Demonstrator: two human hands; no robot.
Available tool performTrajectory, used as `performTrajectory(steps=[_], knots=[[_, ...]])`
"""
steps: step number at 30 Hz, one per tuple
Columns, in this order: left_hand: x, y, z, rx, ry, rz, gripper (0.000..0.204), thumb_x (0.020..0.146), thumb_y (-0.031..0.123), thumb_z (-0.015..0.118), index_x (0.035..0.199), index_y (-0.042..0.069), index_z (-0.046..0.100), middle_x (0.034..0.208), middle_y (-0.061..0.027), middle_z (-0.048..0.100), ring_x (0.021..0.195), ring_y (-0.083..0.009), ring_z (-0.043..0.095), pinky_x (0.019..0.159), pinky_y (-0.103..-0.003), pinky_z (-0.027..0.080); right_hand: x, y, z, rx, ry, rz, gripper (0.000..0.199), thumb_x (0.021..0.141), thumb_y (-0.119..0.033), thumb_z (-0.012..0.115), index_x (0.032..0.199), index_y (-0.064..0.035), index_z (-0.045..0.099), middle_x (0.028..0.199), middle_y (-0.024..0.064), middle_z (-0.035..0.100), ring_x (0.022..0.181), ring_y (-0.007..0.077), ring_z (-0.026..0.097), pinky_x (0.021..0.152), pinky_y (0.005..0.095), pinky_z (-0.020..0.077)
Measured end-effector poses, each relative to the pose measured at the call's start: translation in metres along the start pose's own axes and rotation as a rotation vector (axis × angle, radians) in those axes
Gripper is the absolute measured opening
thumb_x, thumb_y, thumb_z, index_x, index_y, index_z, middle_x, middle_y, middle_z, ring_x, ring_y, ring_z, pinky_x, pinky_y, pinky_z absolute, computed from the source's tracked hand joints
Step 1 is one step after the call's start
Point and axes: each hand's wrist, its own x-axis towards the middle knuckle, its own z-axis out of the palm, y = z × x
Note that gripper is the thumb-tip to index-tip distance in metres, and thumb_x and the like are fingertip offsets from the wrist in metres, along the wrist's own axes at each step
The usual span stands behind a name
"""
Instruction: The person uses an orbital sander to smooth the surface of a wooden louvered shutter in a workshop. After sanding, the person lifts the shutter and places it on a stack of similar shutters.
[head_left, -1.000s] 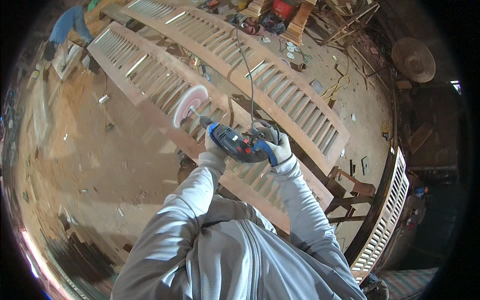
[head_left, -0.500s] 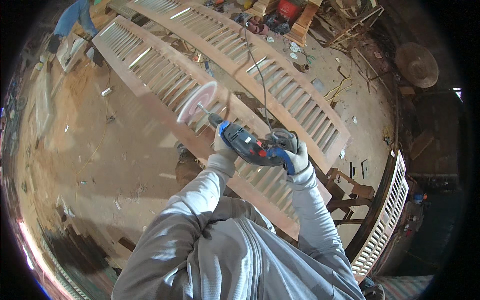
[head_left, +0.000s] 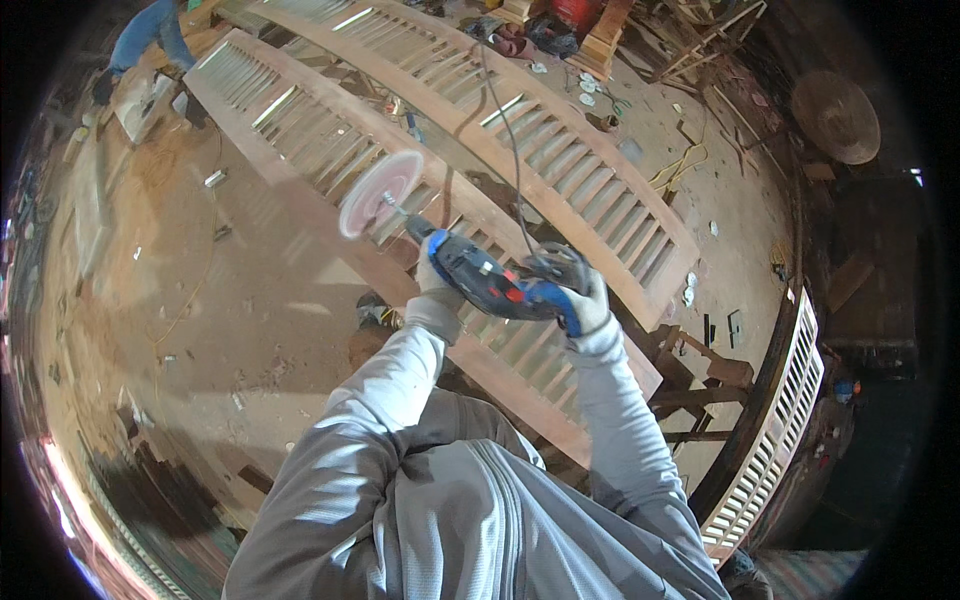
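Observation:
Both my hands, in white and blue gloves, hold a dark electric drill (head_left: 480, 278) fitted with a round pinkish sanding disc (head_left: 378, 195). My left hand (head_left: 430, 272) wraps the front of its body, behind the chuck. Around the rear handle, my right hand (head_left: 590, 305) is closed. The disc is blurred and lies over the slats of the nearer louvred wooden panel (head_left: 268, 160); whether it touches them I cannot tell. A power cord (head_left: 512, 150) runs from the drill across the farther louvred panel (head_left: 575, 255).
A person in blue (head_left: 150, 38) is at the far left. Another slatted panel (head_left: 765, 440) stands at the right, near a wooden trestle (head_left: 700, 395). Scrap wood (head_left: 710, 45) and a yellow cord (head_left: 680, 168) lie on the dusty floor, with a round disc-shaped object (head_left: 835, 117) beyond.
The drill and its disc have shifted slightly left and toward me along the nearer panel, both hands moving with it. My grip on the drill is unchanged.

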Motion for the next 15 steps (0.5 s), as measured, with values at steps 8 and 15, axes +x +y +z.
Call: performTrajectory(steps=[8, 15], knots=[[-0.001, -0.026, -0.027, -0.062, 0.150, 0.088, 0.029, 0.095, 0.036, 0.047, 0.074, 0.017, 0.052, 0.073, -0.0024, 0.057, 0.074, -0.0221, 0.058, 0.073, -0.040, 0.049, -0.014, 0.001, -0.015, -0.022, -0.020, 0.032, 0.049, 0.075, 0.002, 0.067, 0.124, 0.0054, 0.059, 0.106, 0.0093, 0.070, 0.092, 0.0156, 0.066, 0.082, 0.0282, 0.0530], [-0.009, -0.020, -0.026, -0.081, -0.055, 0.027, 0.028, 0.093, 0.037, 0.049, 0.077, 0.015, 0.055, 0.075, -0.0037, 0.059, 0.077, -0.0232, 0.059, 0.076, -0.040, 0.049, -0.019, 0.027, -0.021, 0.020, -0.088, 0.020, 0.046, 0.080, -0.005, 0.074, 0.122, 0.0050, 0.059, 0.106, 0.0101, 0.070, 0.094, 0.0162, 0.066, 0.084, 0.0294, 0.0524]])
